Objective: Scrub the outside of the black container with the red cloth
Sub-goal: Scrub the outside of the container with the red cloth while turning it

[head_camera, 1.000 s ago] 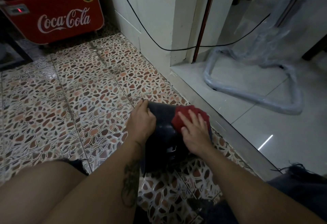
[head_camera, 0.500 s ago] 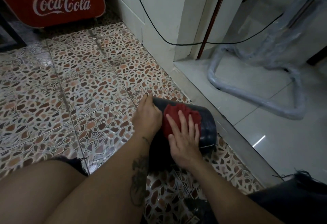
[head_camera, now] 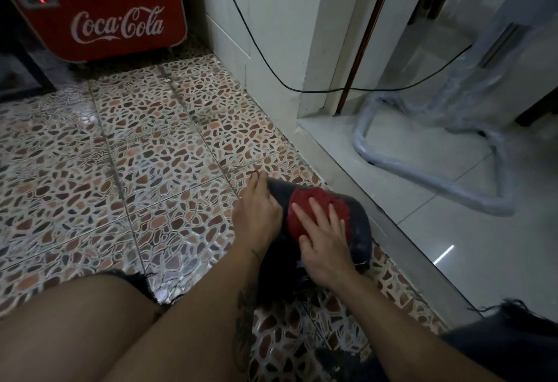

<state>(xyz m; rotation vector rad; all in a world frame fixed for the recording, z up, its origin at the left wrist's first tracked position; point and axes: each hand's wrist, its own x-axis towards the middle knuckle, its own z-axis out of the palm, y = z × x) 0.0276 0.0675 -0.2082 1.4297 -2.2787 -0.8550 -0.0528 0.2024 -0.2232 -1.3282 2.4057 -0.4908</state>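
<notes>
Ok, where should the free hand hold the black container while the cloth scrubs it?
Probably the far-left end of the black container, approached from the left. It lies on its side on the floor tiles, so it could roll. The left hand already braces there, while the right hand presses the red cloth on top.

The black container (head_camera: 359,227) — dark, rounded and dull-surfaced — lies tipped on its side on the pebble-patterned floor tiles (head_camera: 157,170) close to the doorway threshold, with the crumpled red cloth (head_camera: 314,203) pressed against its upward-facing outer wall.
</notes>
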